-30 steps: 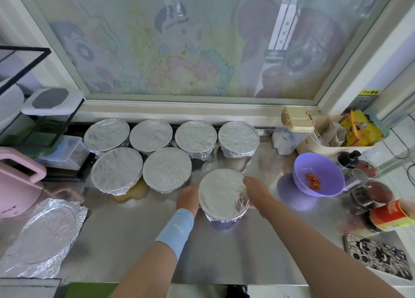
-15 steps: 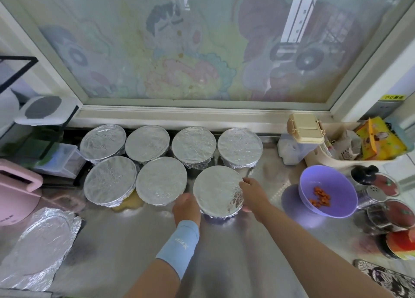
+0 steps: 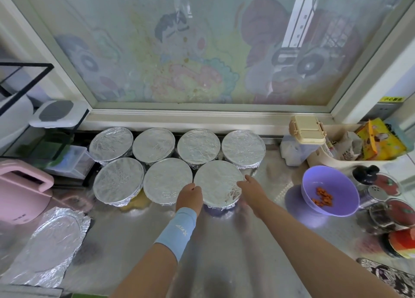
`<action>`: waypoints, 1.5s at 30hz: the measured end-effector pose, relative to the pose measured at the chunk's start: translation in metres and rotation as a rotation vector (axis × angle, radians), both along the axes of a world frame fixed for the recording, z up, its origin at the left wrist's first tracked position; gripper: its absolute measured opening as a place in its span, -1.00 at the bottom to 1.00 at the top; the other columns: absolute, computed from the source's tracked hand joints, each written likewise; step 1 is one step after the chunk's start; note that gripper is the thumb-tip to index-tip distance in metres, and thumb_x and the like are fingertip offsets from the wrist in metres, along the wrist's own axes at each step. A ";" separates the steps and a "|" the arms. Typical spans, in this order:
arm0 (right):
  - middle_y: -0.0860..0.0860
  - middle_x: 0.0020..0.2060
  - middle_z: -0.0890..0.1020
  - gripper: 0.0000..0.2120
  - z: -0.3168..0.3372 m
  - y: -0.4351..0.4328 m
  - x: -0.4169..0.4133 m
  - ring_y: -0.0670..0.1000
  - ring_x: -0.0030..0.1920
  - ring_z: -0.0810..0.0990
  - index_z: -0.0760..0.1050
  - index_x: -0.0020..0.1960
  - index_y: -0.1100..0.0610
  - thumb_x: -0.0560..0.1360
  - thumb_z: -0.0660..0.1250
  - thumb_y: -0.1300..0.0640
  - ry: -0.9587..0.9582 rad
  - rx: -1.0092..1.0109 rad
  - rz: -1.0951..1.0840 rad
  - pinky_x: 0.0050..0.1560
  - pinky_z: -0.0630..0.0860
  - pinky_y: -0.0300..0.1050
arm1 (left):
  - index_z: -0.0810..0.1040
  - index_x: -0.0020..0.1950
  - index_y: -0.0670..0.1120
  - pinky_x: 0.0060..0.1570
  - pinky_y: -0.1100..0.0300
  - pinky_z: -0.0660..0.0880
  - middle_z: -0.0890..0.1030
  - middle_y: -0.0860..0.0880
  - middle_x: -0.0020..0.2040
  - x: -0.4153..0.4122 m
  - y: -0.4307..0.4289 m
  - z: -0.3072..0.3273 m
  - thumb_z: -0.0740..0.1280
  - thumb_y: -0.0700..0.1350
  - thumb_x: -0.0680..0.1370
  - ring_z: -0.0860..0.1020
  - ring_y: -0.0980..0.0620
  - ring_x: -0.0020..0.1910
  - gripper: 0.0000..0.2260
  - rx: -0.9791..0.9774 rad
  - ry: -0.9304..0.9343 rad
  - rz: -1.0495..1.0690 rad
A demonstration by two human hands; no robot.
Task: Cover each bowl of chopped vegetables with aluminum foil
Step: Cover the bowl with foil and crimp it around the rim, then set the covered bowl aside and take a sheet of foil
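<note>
The foil-covered bowl (image 3: 217, 183) sat ending the front row on the counter (image 3: 224, 248), left hand (image 3: 189, 196) against its side, fingers hidden, right hand (image 3: 251, 190) touching its rim with straightish fingers; the thin foil (image 3: 232, 192) likely crumpled easily, so holding the walls below seemed safest.

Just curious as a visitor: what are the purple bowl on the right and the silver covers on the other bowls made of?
Purple bowl: probably plastic, smooth, glossy, with light glowing through its wall. Silver covers: aluminum foil, finely wrinkled, dull-shiny, crimped under each rim.
</note>
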State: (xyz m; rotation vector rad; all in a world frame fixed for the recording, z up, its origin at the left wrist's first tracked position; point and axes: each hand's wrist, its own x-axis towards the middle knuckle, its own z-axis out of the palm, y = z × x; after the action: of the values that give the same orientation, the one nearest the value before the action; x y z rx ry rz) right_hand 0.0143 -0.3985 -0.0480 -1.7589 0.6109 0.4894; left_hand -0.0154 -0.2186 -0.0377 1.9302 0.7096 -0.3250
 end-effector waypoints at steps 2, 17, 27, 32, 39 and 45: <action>0.11 0.29 0.48 -0.51 0.004 -0.010 -0.005 0.05 0.10 0.47 0.27 0.49 0.15 0.58 0.24 0.18 -0.022 -0.070 -0.012 0.10 0.41 -0.14 | 0.54 0.12 -0.14 0.00 0.10 0.41 0.55 -0.11 0.06 -0.001 0.000 0.008 0.13 -0.15 0.61 0.49 -0.14 -0.02 -0.78 0.212 0.009 -0.119; 0.06 0.21 0.52 -0.61 0.018 -0.183 -0.017 0.15 0.19 0.51 0.36 0.35 0.01 0.56 0.16 -0.07 -0.090 -1.126 0.633 0.01 0.41 -0.01 | 0.53 0.05 -0.19 0.06 0.08 0.42 0.57 -0.24 0.10 0.052 -0.208 0.032 0.11 -0.12 0.60 0.53 -0.21 0.12 -0.75 0.025 0.018 -0.665; 0.02 0.23 0.57 -0.62 -0.010 -0.179 -0.032 0.12 0.24 0.53 0.45 0.34 0.00 0.53 0.21 0.14 -0.056 -0.967 0.820 0.21 0.48 -0.04 | 0.43 0.31 -0.22 0.20 0.05 0.40 0.48 -0.25 0.33 0.040 -0.203 0.009 0.16 -0.13 0.55 0.50 -0.21 0.19 -0.64 0.054 0.077 -0.616; -0.06 0.03 0.67 -0.64 0.008 -0.131 -0.065 0.03 0.08 0.59 0.59 0.19 -0.06 0.43 0.30 0.16 -0.136 -0.753 0.945 0.01 0.38 -0.29 | 0.27 0.52 -0.09 0.40 0.08 0.29 0.38 -0.14 0.46 0.007 -0.163 -0.002 0.17 -0.11 0.60 0.36 -0.15 0.42 -0.53 0.062 0.085 -0.580; -0.06 0.00 0.68 -0.78 0.019 -0.089 -0.084 0.00 0.04 0.62 0.64 0.08 -0.01 0.49 0.29 0.03 -0.084 -0.616 0.903 0.09 0.48 -0.19 | 0.43 0.37 -0.20 0.28 0.08 0.37 0.49 -0.18 0.33 -0.027 -0.119 -0.011 0.17 -0.14 0.61 0.45 -0.18 0.31 -0.65 0.068 0.106 -0.607; 0.02 0.46 0.24 -0.48 0.024 -0.109 -0.079 0.11 0.47 0.19 0.32 0.43 -0.16 0.48 0.29 -0.07 -0.107 -0.858 0.602 0.41 0.25 0.07 | 0.48 0.29 -0.26 0.21 -0.12 0.50 0.56 -0.22 0.15 -0.040 -0.110 -0.015 0.17 -0.09 0.63 0.55 -0.20 0.11 -0.67 -0.039 0.126 -0.622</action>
State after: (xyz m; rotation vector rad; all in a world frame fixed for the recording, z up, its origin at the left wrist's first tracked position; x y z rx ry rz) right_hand -0.0648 -0.5076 -0.0240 -2.7947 0.1901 0.5761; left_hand -0.0554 -0.3282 -0.0530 2.0697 0.1572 -0.8401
